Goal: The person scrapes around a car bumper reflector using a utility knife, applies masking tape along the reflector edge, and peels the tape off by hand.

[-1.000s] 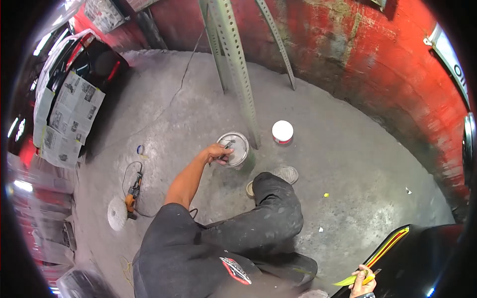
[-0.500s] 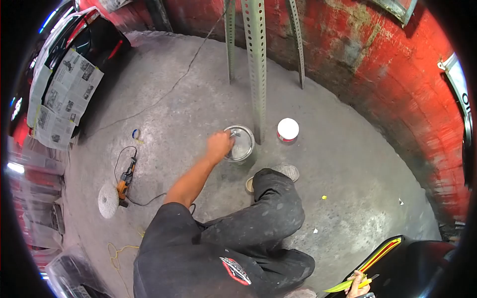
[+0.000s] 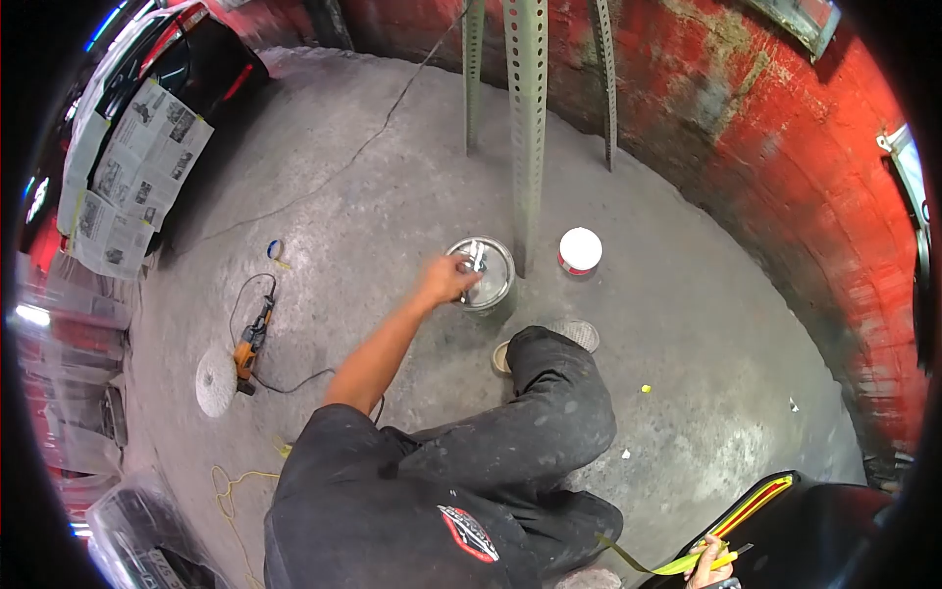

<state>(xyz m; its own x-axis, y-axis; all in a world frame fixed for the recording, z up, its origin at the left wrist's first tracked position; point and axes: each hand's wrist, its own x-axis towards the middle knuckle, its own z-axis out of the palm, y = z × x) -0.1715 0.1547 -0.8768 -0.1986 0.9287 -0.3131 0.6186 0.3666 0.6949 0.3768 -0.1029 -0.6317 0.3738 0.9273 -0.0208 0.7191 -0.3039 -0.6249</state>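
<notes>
Metal can [image 3: 498, 277] stands upright on the grey floor [image 3: 687, 294], which is the widest surface here and lies in front of the bent knee of the person. Behind the floor rises the red wall [image 3: 756, 147], with its paint worn in many places. At the upper left is a dark car [image 3: 228, 61], partly covered with sheets of newspaper [image 3: 152, 162]. At the lower right there is a black panel [image 3: 785, 550] with yellow and red along its edge. A stand of perforated metal [image 3: 527, 118] has one leg just beside the can. Left of the can, well apart, lies an orange polisher [image 3: 251, 344] with a white round pad (its cable runs on the floor). A white-lidded tub [image 3: 580, 251] stands at the right of the can, near it. The left hand [image 3: 451, 281] is over the lid of the can, its fingers clamped on a small thing [image 3: 478, 257] which I cannot identify exactly. The right hand [image 3: 706, 565] is closed on a yellow knife [image 3: 724, 561] and a yellow-green strip [image 3: 677, 566], near the panel. Smallest is a yellow scrap [image 3: 646, 389] on the floor.
</notes>
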